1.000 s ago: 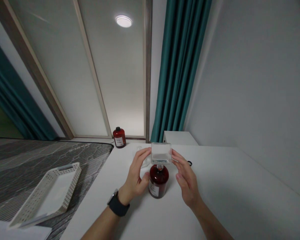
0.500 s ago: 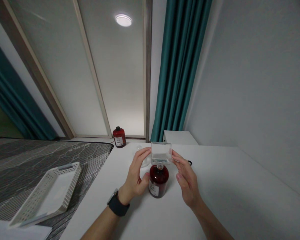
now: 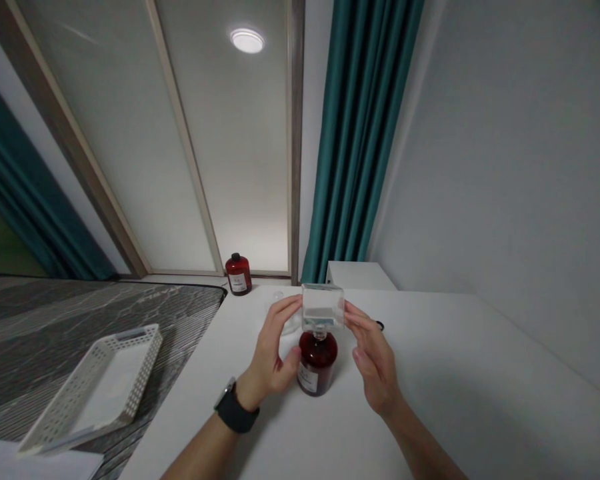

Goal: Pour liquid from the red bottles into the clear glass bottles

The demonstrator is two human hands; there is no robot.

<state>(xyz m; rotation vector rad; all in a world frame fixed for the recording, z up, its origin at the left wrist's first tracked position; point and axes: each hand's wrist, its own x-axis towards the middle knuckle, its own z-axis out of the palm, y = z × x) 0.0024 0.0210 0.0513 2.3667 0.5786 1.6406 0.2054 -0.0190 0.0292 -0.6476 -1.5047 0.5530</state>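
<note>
A clear glass bottle (image 3: 323, 308) is upside down, its neck meeting the mouth of a dark red bottle (image 3: 319, 353) that stands upright on the white table (image 3: 300, 440). Fingertips of my left hand (image 3: 275, 353) press the clear bottle's left side, with the thumb by the red bottle's shoulder. On the other side, the fingers of my right hand (image 3: 375, 360) rest against the clear bottle's right side, its thumb apart from both bottles. Between them the two hands hold the clear bottle steady. Whether liquid is flowing between the necks is too small to tell.
A second red bottle with a black cap (image 3: 239, 275) stands at the table's far left corner. Partly behind my left hand is a clear glass object (image 3: 290, 325). A small black item (image 3: 380, 325) lies beyond my right hand. Lower left, a white perforated basket (image 3: 93, 387) sits on grey patterned fabric.
</note>
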